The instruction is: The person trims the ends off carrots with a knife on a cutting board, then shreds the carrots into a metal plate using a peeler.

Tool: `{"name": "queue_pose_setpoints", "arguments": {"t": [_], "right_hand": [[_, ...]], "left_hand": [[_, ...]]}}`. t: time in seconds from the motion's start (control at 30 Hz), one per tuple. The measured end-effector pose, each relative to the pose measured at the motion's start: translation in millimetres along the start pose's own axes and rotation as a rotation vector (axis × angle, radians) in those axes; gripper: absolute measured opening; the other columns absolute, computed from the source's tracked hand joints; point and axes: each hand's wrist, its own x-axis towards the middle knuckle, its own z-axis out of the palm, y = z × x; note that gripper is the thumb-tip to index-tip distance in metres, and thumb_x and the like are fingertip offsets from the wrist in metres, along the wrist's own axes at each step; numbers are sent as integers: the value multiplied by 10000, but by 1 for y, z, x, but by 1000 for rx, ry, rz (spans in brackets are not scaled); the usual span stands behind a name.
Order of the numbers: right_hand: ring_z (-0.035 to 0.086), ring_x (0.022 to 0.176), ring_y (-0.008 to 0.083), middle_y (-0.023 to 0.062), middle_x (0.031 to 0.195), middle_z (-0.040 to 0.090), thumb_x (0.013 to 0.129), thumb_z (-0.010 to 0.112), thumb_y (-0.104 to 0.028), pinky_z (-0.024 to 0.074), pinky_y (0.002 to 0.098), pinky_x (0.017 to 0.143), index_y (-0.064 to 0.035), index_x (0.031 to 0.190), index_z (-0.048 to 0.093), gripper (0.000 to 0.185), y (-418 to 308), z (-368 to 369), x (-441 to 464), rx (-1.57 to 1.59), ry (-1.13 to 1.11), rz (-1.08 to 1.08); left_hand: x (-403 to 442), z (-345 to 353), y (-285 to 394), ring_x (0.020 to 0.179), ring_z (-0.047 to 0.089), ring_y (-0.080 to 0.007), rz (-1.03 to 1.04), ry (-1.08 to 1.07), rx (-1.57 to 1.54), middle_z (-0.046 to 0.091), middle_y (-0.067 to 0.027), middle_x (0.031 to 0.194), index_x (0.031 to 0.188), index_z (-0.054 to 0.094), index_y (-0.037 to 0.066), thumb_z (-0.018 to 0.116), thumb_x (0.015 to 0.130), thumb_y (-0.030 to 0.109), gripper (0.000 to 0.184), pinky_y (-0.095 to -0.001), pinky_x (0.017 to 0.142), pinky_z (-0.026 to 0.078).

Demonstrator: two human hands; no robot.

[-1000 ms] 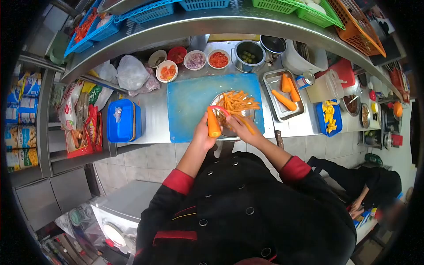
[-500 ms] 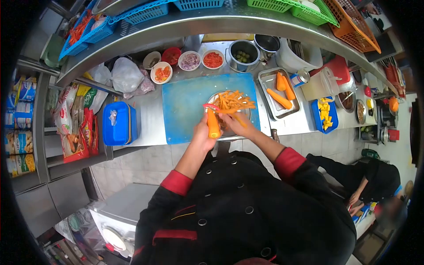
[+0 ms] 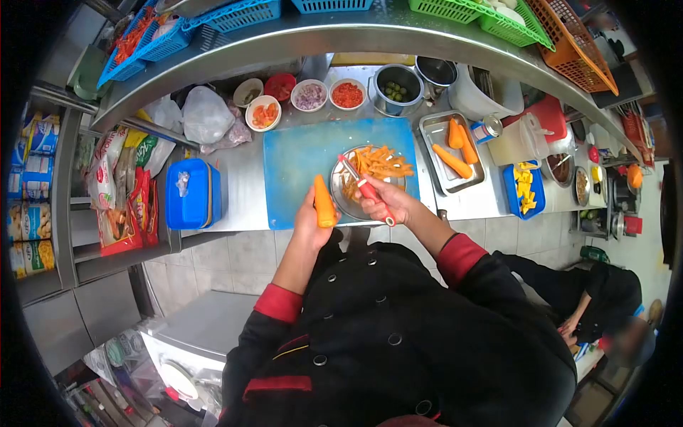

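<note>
A carrot (image 3: 325, 203) stands roughly upright in my left hand (image 3: 311, 226), fingers wrapped round its lower part, over the front of the blue cutting board (image 3: 299, 167). My right hand (image 3: 391, 201) grips a red-handled peeler (image 3: 368, 191), its head pointing up and to the left, apart from the carrot. Behind and partly under the peeler is a round metal bowl (image 3: 339, 192) on the board. Orange carrot peelings (image 3: 380, 164) are heaped in it and hang over its far right rim.
Several carrots (image 3: 451, 162) lie in a metal tray (image 3: 442, 186) right of the board. Bowls of chopped food, including a red one (image 3: 347, 95), and a metal pot (image 3: 395, 82) line the back. A blue container (image 3: 188, 196) stands left. A steel shelf (image 3: 341, 39) overhangs. Another person (image 3: 601, 292) works at right.
My hands have moved apart. The carrot has shifted left and down, away from the peeler, and my right hand has turned, bringing the peeler's red handle into view.
</note>
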Motion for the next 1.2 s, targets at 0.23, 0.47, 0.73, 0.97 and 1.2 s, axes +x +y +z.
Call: {"name": "queue_pose_setpoints", "arguments": {"t": [0.23,0.47,0.73,0.97,1.2], "right_hand": [[461,457,83,-7,644,520,1017,469,-568,371,254,399,-68,913,612,531,20,63,-33,-567,254,-177],[600,607,269,148,710,611,974,609,-454,466,404,598,-18,919,662,443,56,75,-52,-1374,591,-701],[609,630,289,167,701,615,986,603,-415,465,394,597,-13,953,675,410,57,71,-55,-1449,607,-762],[666,714,379,212,785,672,1002,521,-471,509,437,676,-17,910,702,497,20,14,6,-1464,779,-794],[648,652,319,182,718,653,1003,486,-534,499,398,643,19,908,684,596,18,16,-5,-1142,689,-546]], "left_hand": [[4,18,-2,694,574,-204,-4,20,-29,576,-54,819,1036,544,107,394,1073,407,337,-349,619,485],[19,22,-9,786,588,-211,66,-12,-46,590,-60,875,1110,536,107,425,1072,364,283,-368,706,507],[20,23,-23,794,603,-212,131,15,-47,606,-75,909,1158,511,99,422,1074,340,271,-376,734,526],[-3,22,-24,776,617,-215,-56,-32,44,605,-92,928,1184,514,89,431,1070,365,310,-366,644,518],[-10,28,-19,755,619,-234,-77,-16,23,615,-95,926,1139,548,76,462,1059,388,334,-362,654,536]]}}
